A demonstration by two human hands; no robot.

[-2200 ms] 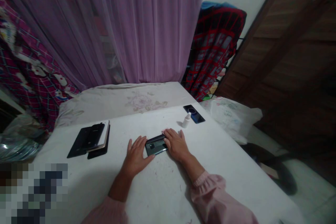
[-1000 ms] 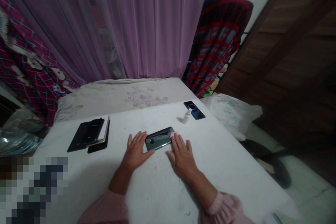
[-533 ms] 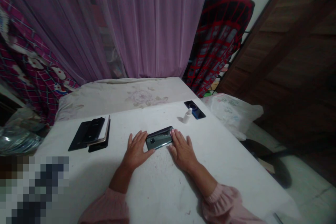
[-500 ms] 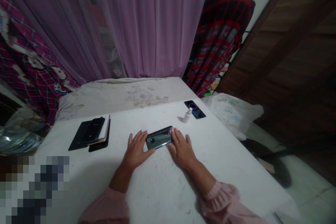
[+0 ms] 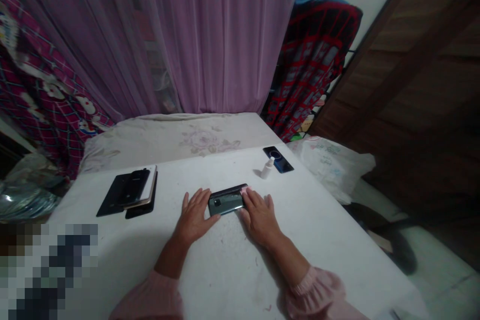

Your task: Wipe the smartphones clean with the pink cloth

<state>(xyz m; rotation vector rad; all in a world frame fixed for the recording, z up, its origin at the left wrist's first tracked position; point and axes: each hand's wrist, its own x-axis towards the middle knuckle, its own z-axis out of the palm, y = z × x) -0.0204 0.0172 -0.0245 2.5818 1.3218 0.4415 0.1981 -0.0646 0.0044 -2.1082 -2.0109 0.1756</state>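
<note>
A dark, glossy smartphone (image 5: 229, 203) lies back up on the white tabletop, its small square camera block towards the left. My left hand (image 5: 195, 214) grips its left end, fingers at the far corner and thumb along the near edge. Over the right end rests my right hand (image 5: 261, 214), its fingertips pressing a small pink cloth (image 5: 246, 190) on the phone's back. Most of that cloth is hidden under the fingers. A small white spray bottle (image 5: 267, 169) stands beyond my right hand, beside a dark blue phone (image 5: 278, 159) lying flat.
Several dark phones or flat devices (image 5: 135, 187) are stacked at the left of the white table (image 5: 221, 270). Behind is a flowered cloth (image 5: 161, 137) under purple curtains (image 5: 225, 35). A white plastic bag (image 5: 333, 165) sits off the table's right edge.
My right hand and the pink cloth have shifted slightly left over the phone's right end. My left hand keeps its grip, and the camera view has tilted a little.
</note>
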